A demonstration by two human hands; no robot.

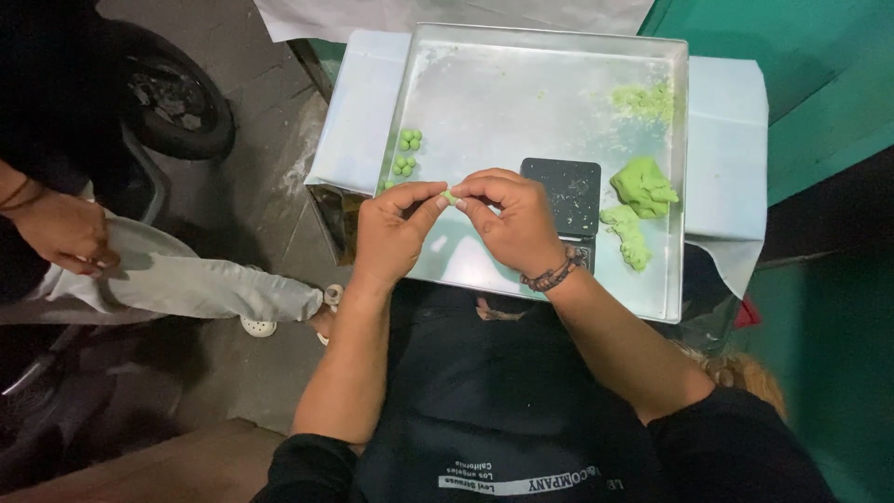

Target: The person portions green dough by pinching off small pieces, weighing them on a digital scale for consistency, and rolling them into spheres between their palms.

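As we look down from the head camera, the only view we have, both hands meet over the near-left part of a shallow metal tray (484,56). The left hand (391,233) and the right hand (512,224) are drawn together, and the thumb and forefinger tips of each close on one small piece of green dough (451,197) pinched between them. It sits in the air just above the tray floor, not resting on it.

We judge the piece very light and soft: it looks like a pliable paste, likely to dent or smear under firm pressure and perhaps a little tacky. Fingertips only, light grip, taken at its two ends as it is now, seems the right hold.

To the far left of the hands, small green balls (408,152) lie in little clusters on the tray floor, near its left wall. To the right, a dark flat kitchen scale (563,191) lies just beside the right hand. Further right lies a larger lump of green dough (643,186), with a smaller torn strip (629,237) just near of it, close but whether touching we cannot tell. Green crumbs (643,98) are smeared in the far-right corner.

The tray rests on a pale cloth-covered stand (358,102). At the left edge, well apart, another person's hand (65,233) rests on a light-coloured trouser leg (186,279).
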